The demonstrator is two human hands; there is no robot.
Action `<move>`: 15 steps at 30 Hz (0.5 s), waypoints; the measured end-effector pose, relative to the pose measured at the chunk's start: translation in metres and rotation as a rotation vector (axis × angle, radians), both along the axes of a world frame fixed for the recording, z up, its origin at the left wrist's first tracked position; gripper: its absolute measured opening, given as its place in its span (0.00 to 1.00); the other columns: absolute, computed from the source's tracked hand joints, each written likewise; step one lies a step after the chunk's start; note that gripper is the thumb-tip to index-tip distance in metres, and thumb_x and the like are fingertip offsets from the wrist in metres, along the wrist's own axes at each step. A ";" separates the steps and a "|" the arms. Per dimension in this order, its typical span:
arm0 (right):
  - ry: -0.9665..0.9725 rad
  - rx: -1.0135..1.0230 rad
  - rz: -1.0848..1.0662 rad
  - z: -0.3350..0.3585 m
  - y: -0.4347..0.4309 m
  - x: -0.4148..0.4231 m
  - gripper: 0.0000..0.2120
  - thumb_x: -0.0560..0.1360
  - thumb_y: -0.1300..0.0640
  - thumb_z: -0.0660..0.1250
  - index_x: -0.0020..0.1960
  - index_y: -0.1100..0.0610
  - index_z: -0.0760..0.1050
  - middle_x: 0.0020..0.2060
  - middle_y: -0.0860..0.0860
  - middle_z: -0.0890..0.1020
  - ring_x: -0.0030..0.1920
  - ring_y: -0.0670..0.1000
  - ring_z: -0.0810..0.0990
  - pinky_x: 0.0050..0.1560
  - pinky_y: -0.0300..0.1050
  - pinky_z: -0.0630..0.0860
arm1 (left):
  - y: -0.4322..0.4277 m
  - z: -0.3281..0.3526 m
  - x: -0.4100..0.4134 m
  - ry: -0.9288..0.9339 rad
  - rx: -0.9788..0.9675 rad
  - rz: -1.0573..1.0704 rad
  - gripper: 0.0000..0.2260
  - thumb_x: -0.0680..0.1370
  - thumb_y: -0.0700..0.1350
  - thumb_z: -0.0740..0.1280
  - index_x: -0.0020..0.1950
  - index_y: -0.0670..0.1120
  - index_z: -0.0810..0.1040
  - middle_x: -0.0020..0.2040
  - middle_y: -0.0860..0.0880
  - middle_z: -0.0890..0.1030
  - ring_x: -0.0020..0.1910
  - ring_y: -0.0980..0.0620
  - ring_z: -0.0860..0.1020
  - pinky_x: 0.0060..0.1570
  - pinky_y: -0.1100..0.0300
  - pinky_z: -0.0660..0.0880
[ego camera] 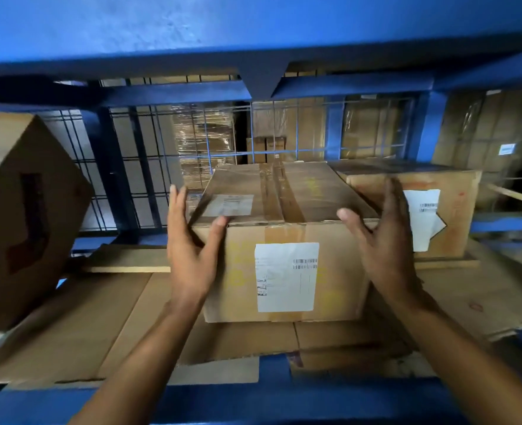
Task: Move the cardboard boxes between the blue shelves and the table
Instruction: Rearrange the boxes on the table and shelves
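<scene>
Cardboard box, taped along the top seam, sits mid-shelf on flattened cardboard sheets that line the blue shelf. White label with barcodes on its front face, and a smaller label on the top near the left corner.

Head view: both hands are at the box, one on each side. Left hand is spread, with straight fingers reaching up along the box's left side and the thumb lying on the top front edge by the corner. Right hand is also spread wide, fingers straight and pointing up at the box's right side, thumb out over the top front edge. Cannot tell if the right palm actually touches the box, as the fingers are blurred. No fingers are curled round anything.

Second box stands just beside and slightly behind the first on the right, with a torn white label on its front. The right hand's fingers sit in front of it. Tilted box stands on a corner at far left, well apart. Wire mesh forms the shelf back, and wrapped stacks are visible through it. The upper blue beam crosses the top of the frame.
</scene>
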State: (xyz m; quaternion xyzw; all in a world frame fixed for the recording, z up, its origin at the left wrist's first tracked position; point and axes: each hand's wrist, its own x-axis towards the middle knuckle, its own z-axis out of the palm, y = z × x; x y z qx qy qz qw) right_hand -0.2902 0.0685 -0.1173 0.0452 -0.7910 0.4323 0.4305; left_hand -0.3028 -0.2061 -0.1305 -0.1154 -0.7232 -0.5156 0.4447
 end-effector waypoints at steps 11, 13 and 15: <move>0.301 0.956 -0.306 -0.104 -0.004 -0.020 0.50 0.72 0.34 0.65 0.80 0.62 0.51 0.81 0.59 0.50 0.80 0.60 0.48 0.79 0.60 0.48 | 0.009 -0.092 -0.017 0.280 -0.936 0.459 0.42 0.78 0.65 0.58 0.82 0.42 0.47 0.82 0.41 0.44 0.81 0.41 0.46 0.79 0.44 0.43; 0.280 0.964 -0.300 -0.104 -0.006 -0.032 0.49 0.70 0.33 0.65 0.78 0.63 0.55 0.79 0.60 0.56 0.80 0.60 0.50 0.78 0.60 0.49 | 0.011 -0.090 -0.030 0.256 -0.929 0.456 0.44 0.76 0.66 0.59 0.81 0.41 0.47 0.82 0.41 0.46 0.81 0.41 0.47 0.79 0.45 0.44; 0.266 0.940 -0.296 -0.101 -0.012 -0.047 0.50 0.68 0.31 0.65 0.78 0.62 0.57 0.78 0.59 0.59 0.79 0.60 0.52 0.76 0.60 0.52 | 0.013 -0.087 -0.045 0.242 -0.934 0.459 0.45 0.76 0.67 0.59 0.81 0.41 0.48 0.82 0.40 0.48 0.81 0.41 0.48 0.79 0.45 0.44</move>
